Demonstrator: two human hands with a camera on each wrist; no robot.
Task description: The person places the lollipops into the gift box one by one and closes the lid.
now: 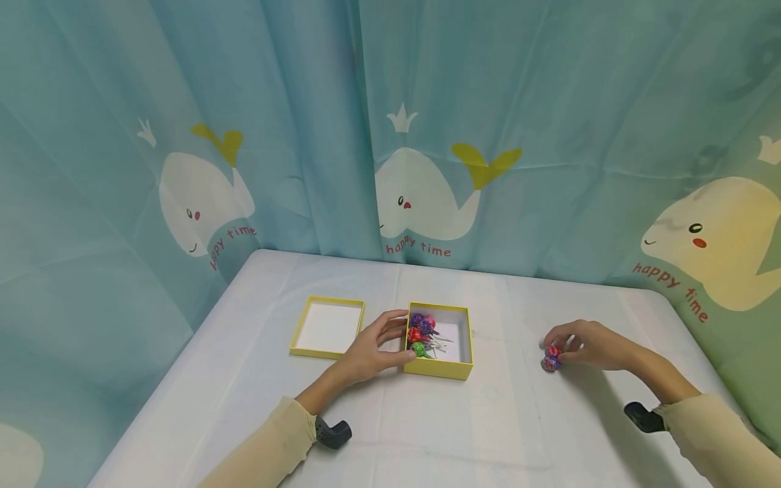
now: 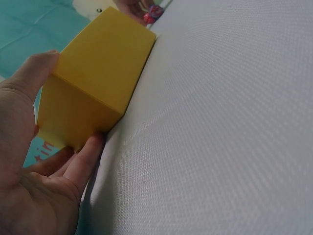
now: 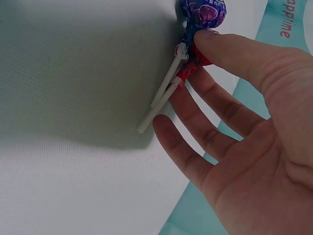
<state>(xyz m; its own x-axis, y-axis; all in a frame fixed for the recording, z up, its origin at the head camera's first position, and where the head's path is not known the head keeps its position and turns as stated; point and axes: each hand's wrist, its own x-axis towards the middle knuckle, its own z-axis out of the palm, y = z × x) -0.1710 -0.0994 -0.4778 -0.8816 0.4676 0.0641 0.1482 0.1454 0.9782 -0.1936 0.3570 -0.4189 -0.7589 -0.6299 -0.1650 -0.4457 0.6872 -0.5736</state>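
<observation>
A yellow open-topped box [image 1: 438, 368] with a white inside stands mid-table. Several wrapped lollipops [image 1: 419, 332] in red, purple and green lie along its left side, white sticks pointing right. My left hand [image 1: 372, 349] rests against the box's left wall, the thumb at the near left corner and fairly straight fingers along the side. At the right, my right hand [image 1: 594, 344] pinches two lollipops on the cloth. One has a purple wrapper [image 3: 208, 12]; the red one [image 3: 200, 58] is partly hidden by the thumb. Their white sticks [image 3: 164, 95] lie side by side.
A shallow yellow-rimmed lid [image 1: 329, 328], white inside, lies left of the box. White cloth [image 1: 488, 434] covers the table. Behind and at the sides hangs a blue-green curtain [image 1: 317, 135] with whale prints. Both wrists carry black devices [image 1: 332, 434].
</observation>
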